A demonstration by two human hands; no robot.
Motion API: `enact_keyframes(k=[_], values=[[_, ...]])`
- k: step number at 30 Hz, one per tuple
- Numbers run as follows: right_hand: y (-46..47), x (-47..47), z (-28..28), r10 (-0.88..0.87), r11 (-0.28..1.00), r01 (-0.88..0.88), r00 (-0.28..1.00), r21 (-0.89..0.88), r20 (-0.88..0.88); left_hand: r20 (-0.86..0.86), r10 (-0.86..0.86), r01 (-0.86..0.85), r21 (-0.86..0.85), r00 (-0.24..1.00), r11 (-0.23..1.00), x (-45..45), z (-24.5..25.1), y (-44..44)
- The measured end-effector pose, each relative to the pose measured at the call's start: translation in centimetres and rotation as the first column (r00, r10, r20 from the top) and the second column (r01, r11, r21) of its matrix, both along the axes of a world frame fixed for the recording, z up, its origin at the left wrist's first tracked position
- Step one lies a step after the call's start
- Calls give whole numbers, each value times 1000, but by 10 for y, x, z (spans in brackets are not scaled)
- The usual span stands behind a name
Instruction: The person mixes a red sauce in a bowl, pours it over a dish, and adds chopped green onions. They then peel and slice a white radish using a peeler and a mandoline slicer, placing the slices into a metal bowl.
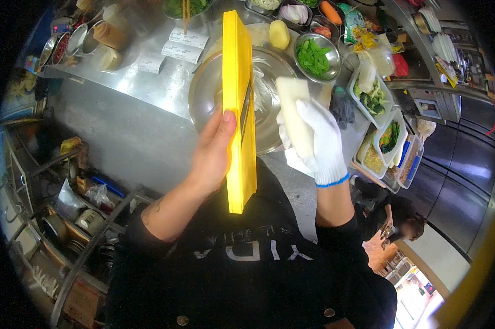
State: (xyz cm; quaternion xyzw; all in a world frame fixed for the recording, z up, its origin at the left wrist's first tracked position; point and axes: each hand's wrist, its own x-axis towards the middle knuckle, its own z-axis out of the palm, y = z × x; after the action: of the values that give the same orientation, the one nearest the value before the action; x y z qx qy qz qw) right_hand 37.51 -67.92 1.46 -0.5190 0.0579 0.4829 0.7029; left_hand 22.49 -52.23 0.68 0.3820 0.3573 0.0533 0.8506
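My bare left hand grips a yellow mandoline slicer by its edge. The slicer stands on its side, with its blade slot turned to the right. A white knitted glove with a blue cuff covers my right hand. That hand holds a long peeled piece of white radish, just right of the slicer and apart from it. Beneath both is a wide steel bowl, partly hidden by the slicer. Pale shreds lie inside the bowl.
Right of the bowl stand a small steel bowl of cut green vegetable, a peeled potato and a plastic tub of broccoli. Printed slips and sauce bottles sit to the left. Another person is at the lower right.
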Motion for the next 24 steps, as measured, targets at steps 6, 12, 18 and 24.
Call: enact_keyframes(k=[6, 12, 18, 24], values=[[-8, -47, 15, 279, 952, -121, 715, -280, 641, -14, 66, -66, -13, 998, 998, 14, 6, -5], [-19, -83, 30, 439, 893, -195, 580, -406, 686, -36, 88, -85, 72, 995, 994, 23, -9, -4], [40, 3, 7, 132, 982, 20, 644, -189, 754, 106, -310, 269, 289, 945, 919, -3, -2, -23], [15, -22, 12, 86, 991, -7, 794, -133, 602, 39, -57, 52, 116, 998, 992, 19, 2, -12]])
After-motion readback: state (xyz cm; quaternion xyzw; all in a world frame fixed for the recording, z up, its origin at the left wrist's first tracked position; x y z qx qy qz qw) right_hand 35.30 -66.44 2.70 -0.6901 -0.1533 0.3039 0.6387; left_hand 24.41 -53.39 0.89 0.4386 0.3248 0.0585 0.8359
